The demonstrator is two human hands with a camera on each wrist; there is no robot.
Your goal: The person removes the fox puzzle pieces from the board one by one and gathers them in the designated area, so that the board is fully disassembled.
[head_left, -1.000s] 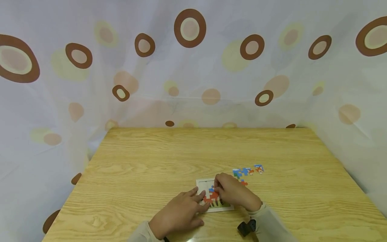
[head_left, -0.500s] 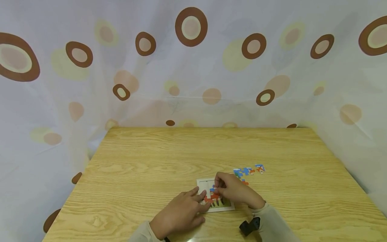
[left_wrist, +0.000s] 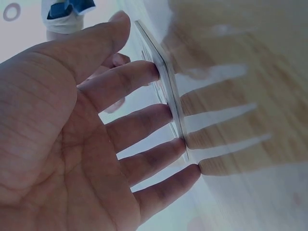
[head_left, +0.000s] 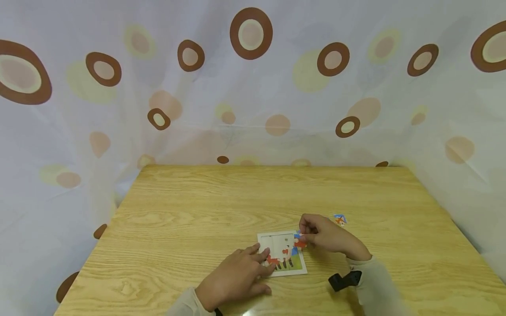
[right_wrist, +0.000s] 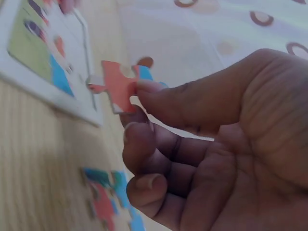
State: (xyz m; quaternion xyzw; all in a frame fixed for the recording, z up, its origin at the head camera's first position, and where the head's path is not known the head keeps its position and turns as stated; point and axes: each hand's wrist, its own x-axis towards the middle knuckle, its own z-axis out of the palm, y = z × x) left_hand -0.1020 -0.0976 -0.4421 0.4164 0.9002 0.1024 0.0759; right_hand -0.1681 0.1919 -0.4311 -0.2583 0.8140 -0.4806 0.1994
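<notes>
Since half a second ago, the right hand (head_left: pixel 330 235) has shifted to the person's right, taking a red-and-blue puzzle piece (right_wrist: pixel 118 89) from over the middle of the tray to its right edge. Thumb and index finger pinch that piece, which is held up in the air, while the other fingers curl in toward the palm. Left of it lies the puzzle tray (head_left: pixel 290 273), its white rim framing bare backing at the top and joined pieces (head_left: pixel 294 263) along the bottom (striped legs on green ground). On the tray's left side, the left hand (head_left: pixel 241 274) rests with its fingers spread and fairly straight, fingertips against the edge. More loose pieces (right_wrist: pixel 103 202) lie on the table near the right hand, mostly hidden behind it from the head camera, and a fox-face piece (head_left: pixel 340 220) sits just beyond its knuckles. A black wrist device (head_left: pixel 345 281) shows at the right sleeve (head_left: pixel 375 281). Beneath everything spreads the wood-grain table (head_left: pixel 197 197), backed by a pale curtain (head_left: pixel 276 87) with brown rings.
</notes>
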